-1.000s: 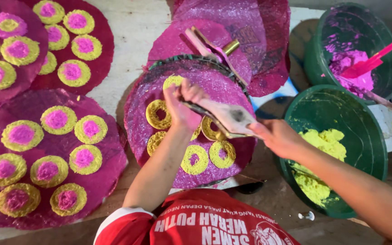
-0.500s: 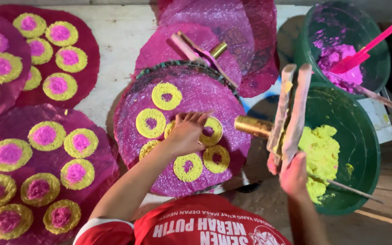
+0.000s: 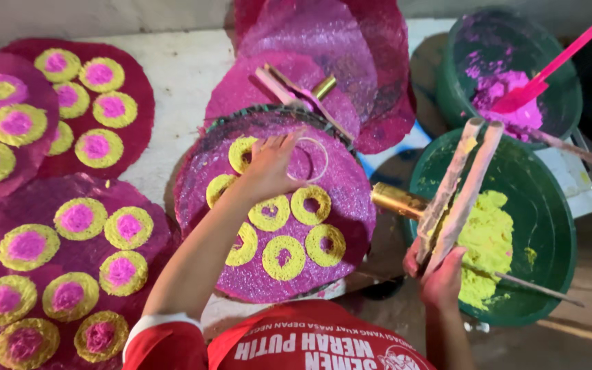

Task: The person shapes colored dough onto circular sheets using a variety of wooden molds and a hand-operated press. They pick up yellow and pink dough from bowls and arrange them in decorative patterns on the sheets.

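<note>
A round magenta disc point(image 3: 354, 205) lies in front of me with several yellow powder rings point(image 3: 284, 258) on it. My left hand point(image 3: 268, 168) rests on the far part of the disc, fingers pinching a thin white ring mould point(image 3: 326, 159) that lies flat on the surface. My right hand point(image 3: 440, 274) grips a pair of long flat sticks point(image 3: 462, 181) dusted with yellow. It holds them pointing away from me over a green bowl point(image 3: 558, 226) of yellow powder point(image 3: 489, 236). A brass cylinder point(image 3: 397, 200) lies between the disc and the bowl.
To the left lie more magenta discs point(image 3: 138, 89) bearing yellow rings with pink centres. Plain magenta discs point(image 3: 351, 62) are stacked at the back with another stick tool point(image 3: 303, 96). A second green bowl point(image 3: 460, 68) at top right holds pink powder and a pink scoop point(image 3: 549, 68).
My right hand carried the sticks off the disc to the right, over the yellow powder bowl. My left hand moved up the disc and now holds the white ring mould there.
</note>
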